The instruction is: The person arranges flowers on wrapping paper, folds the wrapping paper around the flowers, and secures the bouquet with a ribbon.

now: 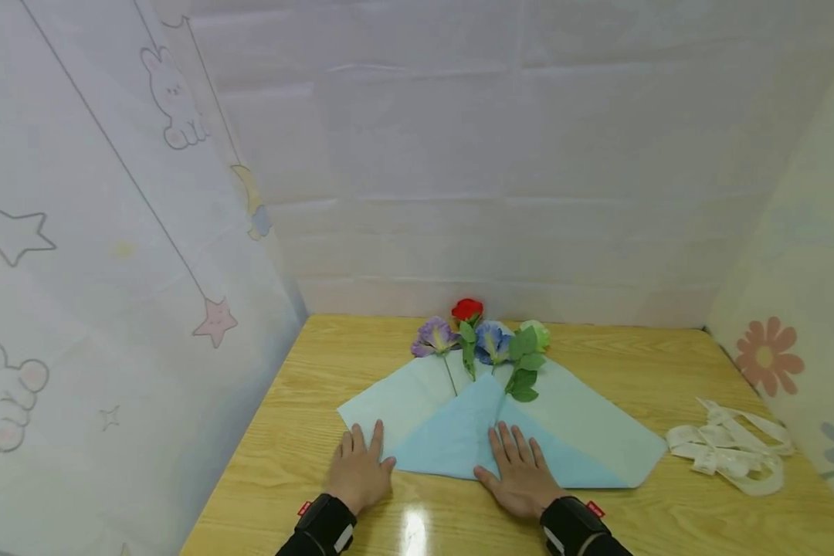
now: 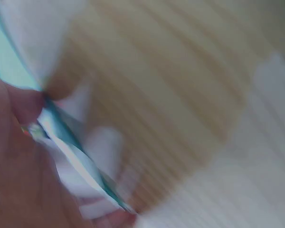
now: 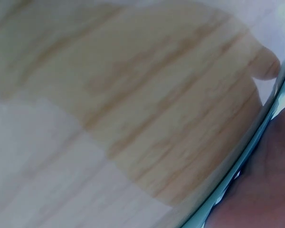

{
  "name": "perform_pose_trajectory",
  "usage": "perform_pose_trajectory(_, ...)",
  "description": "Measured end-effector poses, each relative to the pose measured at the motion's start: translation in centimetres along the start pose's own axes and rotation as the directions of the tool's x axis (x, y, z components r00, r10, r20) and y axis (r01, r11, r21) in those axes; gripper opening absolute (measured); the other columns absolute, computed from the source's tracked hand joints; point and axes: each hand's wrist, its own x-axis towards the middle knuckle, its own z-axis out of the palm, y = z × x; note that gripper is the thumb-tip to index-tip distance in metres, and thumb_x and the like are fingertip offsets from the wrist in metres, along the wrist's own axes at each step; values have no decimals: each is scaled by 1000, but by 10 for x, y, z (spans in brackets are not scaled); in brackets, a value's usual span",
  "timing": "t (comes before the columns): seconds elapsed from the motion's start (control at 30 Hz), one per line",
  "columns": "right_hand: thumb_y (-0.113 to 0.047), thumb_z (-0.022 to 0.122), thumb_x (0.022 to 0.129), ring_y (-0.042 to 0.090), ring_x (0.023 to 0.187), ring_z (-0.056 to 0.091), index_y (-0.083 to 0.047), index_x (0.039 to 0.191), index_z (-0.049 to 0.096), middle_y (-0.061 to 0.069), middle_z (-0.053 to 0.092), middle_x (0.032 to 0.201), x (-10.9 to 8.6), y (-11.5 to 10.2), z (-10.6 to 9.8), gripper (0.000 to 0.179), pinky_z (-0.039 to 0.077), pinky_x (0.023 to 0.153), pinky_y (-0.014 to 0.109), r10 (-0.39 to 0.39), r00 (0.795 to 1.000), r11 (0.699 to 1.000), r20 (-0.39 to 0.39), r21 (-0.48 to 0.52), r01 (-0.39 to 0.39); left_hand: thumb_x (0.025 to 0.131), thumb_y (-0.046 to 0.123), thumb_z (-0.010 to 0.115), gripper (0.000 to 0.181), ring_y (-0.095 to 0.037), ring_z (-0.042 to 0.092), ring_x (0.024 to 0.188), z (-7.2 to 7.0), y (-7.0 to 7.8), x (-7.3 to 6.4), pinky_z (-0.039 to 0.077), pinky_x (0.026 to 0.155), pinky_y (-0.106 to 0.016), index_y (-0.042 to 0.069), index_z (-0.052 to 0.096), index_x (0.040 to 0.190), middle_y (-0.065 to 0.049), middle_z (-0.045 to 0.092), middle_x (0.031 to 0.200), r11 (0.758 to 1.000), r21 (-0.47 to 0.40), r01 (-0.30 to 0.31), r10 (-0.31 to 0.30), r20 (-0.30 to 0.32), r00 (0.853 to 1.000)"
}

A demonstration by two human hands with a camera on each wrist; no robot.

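Observation:
A light-blue and pale green sheet of wrapping paper (image 1: 570, 405) lies on the table with its near part folded up over the stems. Across it lie a purple flower (image 1: 435, 337), a red rose (image 1: 467, 309), a blue flower (image 1: 490, 342) and a pale green-white flower (image 1: 538, 334). My right hand (image 1: 521, 475) rests on the folded blue part, fingers straight and spread. At the paper's left near edge is my left hand (image 1: 360, 471), its fingers stretched forward. Both wrist views show the paper's edge (image 2: 61, 130) beside the hand, the left one blurred.
A loose heap of white ribbon (image 1: 733, 448) lies on the table's right side. The wooden table (image 1: 278, 463) meets a pale back wall covering (image 1: 500, 193) and printed side coverings. A black band (image 1: 325, 525) is on each wrist.

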Motion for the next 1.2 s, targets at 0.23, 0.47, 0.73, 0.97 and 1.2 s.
perform_pose_trajectory(0.23, -70, 32, 102, 39, 155, -1, -9, 164, 17, 14, 6, 170, 4, 4, 5, 88, -5, 120, 59, 8, 1000, 999, -28, -53, -9, 92, 16, 74, 63, -47, 56, 90, 2, 25, 5, 47, 72, -51, -17, 44, 138, -35, 52, 108, 956, -258, 137, -184, -171, 968)
perform_pose_trajectory(0.47, -69, 32, 102, 40, 155, -1, -7, 163, 16, 16, 6, 170, 2, 3, 4, 89, -5, 119, 60, 11, 1000, 999, -27, -52, -12, 85, -8, 63, 62, -20, 37, 49, 1, 30, 12, 26, 46, -32, -14, 40, 142, -14, 52, 70, 864, -501, 50, -183, -219, 958)
perform_pose_trajectory(0.73, -72, 29, 101, 40, 155, -4, -7, 164, 13, 16, 4, 170, 2, 2, 2, 92, -7, 119, 61, 5, 1000, 999, -12, -50, -6, 85, -11, 53, 44, -15, 26, 53, -9, 32, 8, 21, 50, -30, -11, 52, 129, -15, 51, 82, 782, -623, 11, -216, -253, 943)
perform_pose_trajectory(0.97, -71, 31, 101, 42, 154, -3, -6, 163, 14, 18, 5, 169, 1, 4, 4, 91, -7, 118, 63, -12, 1000, 999, -16, -36, 11, 82, -15, 57, 84, -18, 34, 52, -6, 33, 15, 31, 46, -29, 1, 22, 156, -32, 22, 140, 669, -743, 22, -315, -257, 914)
perform_pose_trajectory(1.2, -63, 39, 104, 45, 153, 7, -2, 161, 23, 21, 14, 167, -2, -7, 1, 85, 0, 118, 65, -6, 997, 998, -74, -63, 1, 84, 5, 79, 109, -55, 35, 137, -11, 33, 20, 41, 104, -59, -4, 0, 159, -38, 20, 156, 370, -923, 109, -424, -63, 903)
